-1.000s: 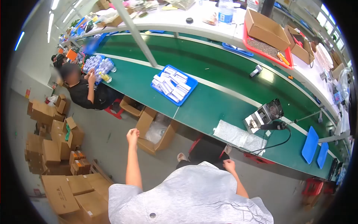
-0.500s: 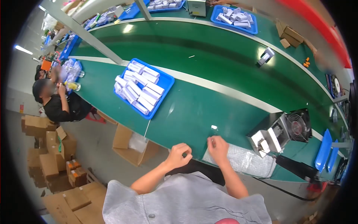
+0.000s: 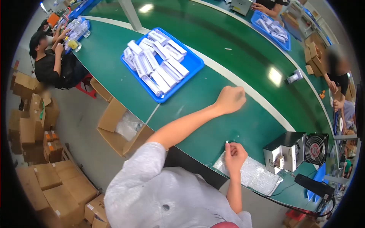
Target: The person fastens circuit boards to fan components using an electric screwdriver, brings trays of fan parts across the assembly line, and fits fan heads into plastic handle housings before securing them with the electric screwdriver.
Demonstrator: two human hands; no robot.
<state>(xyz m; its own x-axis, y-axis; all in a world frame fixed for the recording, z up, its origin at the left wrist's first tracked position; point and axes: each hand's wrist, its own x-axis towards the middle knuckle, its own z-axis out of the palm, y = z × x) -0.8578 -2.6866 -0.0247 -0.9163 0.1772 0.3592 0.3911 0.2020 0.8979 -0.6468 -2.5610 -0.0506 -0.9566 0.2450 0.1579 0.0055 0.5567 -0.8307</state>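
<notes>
My left hand [image 3: 230,100] is closed over the green table, right of the blue tray; whatever it may hold is hidden. Lower down, my right hand [image 3: 235,155] has thumb and fingers pinched together, with a tiny pale spot at the tips that is too small to name. It is over the upper left end of a bubble-wrap sheet [image 3: 258,175]. White box-shaped parts [image 3: 163,78] lie piled in the blue tray [image 3: 195,67]. A metal device with a fan [image 3: 283,154] stands right of my right hand, and a black handle-shaped tool [image 3: 312,186] sits below it.
A white-grey part [image 3: 294,77] lies on the green belt [image 3: 251,57]. Across it are another blue tray [image 3: 286,46] and co-workers. A seated co-worker [image 3: 47,68] is at the far left. An open carton [image 3: 108,119] stands below the table edge, with stacked cartons [image 3: 62,190] further left.
My left hand has moved forward and right, its arm now stretched across the table. My right hand has shifted slightly right and down. The view has turned, and the blue tray appears higher and further right.
</notes>
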